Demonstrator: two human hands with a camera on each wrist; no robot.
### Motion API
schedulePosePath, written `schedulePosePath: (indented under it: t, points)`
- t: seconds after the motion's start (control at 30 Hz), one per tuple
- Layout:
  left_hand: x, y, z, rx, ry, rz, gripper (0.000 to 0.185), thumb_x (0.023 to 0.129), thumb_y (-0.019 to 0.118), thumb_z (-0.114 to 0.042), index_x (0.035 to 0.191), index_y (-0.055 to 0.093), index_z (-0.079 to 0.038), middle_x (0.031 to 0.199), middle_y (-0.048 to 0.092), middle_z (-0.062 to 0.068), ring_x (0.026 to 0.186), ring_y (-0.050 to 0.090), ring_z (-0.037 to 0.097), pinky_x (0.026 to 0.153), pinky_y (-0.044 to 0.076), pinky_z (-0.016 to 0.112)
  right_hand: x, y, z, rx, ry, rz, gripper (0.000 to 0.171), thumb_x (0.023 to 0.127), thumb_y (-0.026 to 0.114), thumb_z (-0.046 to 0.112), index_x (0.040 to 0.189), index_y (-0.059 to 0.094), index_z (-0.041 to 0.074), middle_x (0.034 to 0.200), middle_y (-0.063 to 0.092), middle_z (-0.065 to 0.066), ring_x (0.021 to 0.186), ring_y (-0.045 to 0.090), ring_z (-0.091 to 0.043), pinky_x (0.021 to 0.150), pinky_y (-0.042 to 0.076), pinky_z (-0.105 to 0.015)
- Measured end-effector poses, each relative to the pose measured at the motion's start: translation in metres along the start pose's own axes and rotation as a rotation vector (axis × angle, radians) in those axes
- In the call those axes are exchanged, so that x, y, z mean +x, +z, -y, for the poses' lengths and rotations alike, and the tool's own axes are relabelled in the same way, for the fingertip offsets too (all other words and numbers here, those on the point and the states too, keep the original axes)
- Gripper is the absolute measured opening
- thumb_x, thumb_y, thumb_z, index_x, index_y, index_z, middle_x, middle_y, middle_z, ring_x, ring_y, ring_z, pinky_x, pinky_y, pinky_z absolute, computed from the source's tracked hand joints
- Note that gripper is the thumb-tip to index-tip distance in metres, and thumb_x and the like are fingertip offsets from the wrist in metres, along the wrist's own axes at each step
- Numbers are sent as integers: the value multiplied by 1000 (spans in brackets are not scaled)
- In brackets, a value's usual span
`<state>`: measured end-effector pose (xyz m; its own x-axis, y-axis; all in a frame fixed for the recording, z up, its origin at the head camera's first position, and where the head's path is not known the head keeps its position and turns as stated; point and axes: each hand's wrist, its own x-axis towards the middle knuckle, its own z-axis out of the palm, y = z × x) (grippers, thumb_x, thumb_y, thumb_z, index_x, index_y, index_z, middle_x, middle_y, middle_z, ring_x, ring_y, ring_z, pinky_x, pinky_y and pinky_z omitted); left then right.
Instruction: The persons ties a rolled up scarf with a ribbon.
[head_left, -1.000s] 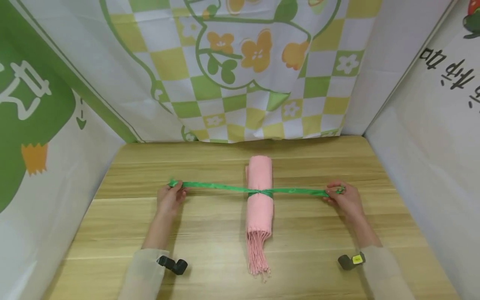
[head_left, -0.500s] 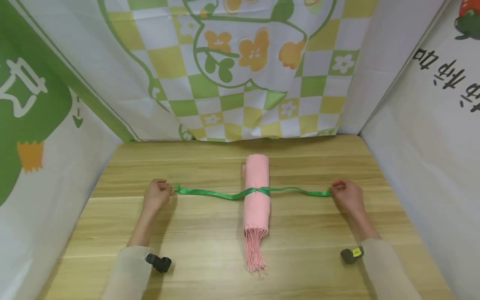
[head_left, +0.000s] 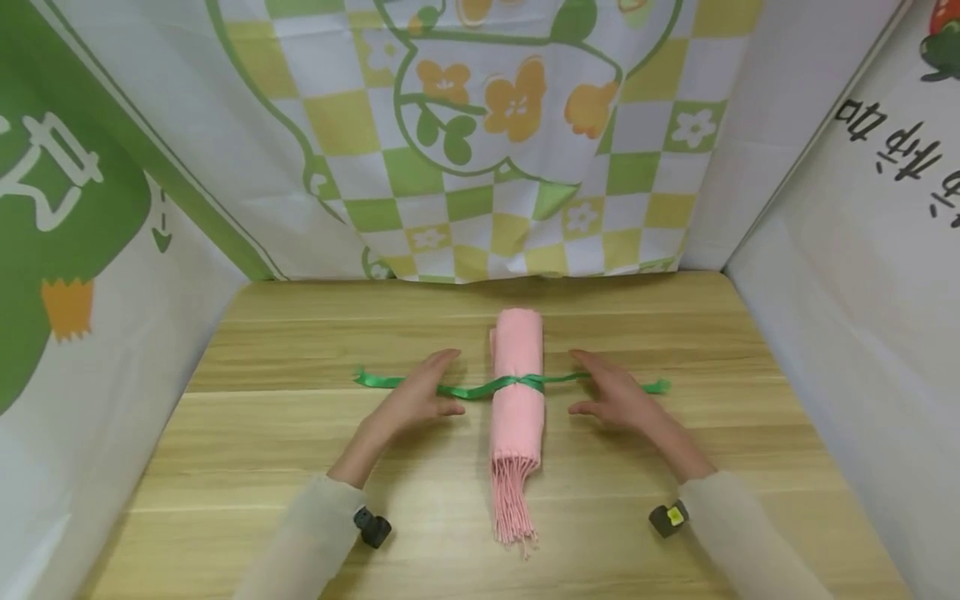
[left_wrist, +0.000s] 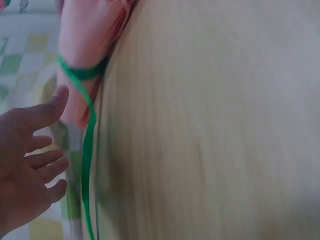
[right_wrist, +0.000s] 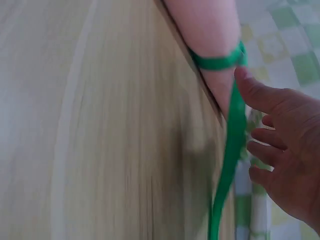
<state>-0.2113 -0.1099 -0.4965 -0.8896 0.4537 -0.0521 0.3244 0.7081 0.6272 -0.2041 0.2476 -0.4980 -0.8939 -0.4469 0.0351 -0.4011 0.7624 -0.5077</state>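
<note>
A rolled pink scarf (head_left: 517, 425) with a fringe at its near end lies on the wooden table. Round its middle runs a green ribbon (head_left: 480, 390), crossed on top, its two tails stretching out left and right over the tabletop. My left hand (head_left: 416, 396) is above the left tail, thumb and fingers spread and holding nothing. Over the right tail, my right hand (head_left: 618, 396) has its thumb and fingers apart, likewise with nothing in it. Both hands face the scarf from either side with a gap to it. Each wrist view shows the ribbon hanging free of the fingers.
The wooden table (head_left: 420, 517) reaches back to a checked, flowered cloth (head_left: 465, 200). White printed panels (head_left: 840, 317) stand at both sides. A small black camera sits on each sleeve.
Both hands were pinching the ribbon's ends and pulling it taut; they have let go and moved inward toward the scarf. The ribbon's tails now lie slack on the table.
</note>
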Motion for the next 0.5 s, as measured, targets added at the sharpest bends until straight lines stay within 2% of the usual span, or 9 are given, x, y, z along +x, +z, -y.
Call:
schedulePosePath:
  t: [0.1, 0.23, 0.37, 0.5]
  points:
    - [12, 19, -8, 15, 56, 62, 101, 81, 84, -31, 157, 24, -4, 162, 29, 19, 149, 29, 37, 122, 28, 51, 14, 14, 10, 4, -71, 69, 100, 79, 83, 34, 154, 27, -1, 155, 36, -27, 139, 42, -45, 114, 37, -56]
    - [21, 39, -14, 17, 130, 94, 105, 79, 84, -32, 156, 21, 0, 159, 34, 22, 145, 36, 36, 120, 33, 48, 23, 27, 16, 31, -114, 125, 104, 80, 82, 36, 155, 22, -3, 156, 34, -27, 139, 43, -44, 114, 39, -53]
    - [25, 47, -18, 19, 119, 101, 105, 81, 84, -30, 157, 18, 1, 157, 35, 22, 142, 41, 37, 118, 36, 46, 30, 31, 16, 60, -123, 140, 101, 83, 81, 32, 156, 20, -1, 155, 36, -27, 138, 45, -42, 113, 41, -52]
    - [28, 46, -18, 31, 99, 87, 105, 81, 82, -32, 157, 17, -1, 159, 34, 20, 143, 40, 35, 119, 35, 45, 38, 32, 12, 75, -166, 132, 100, 83, 81, 29, 156, 20, -2, 155, 36, -27, 138, 44, -42, 114, 39, -52]
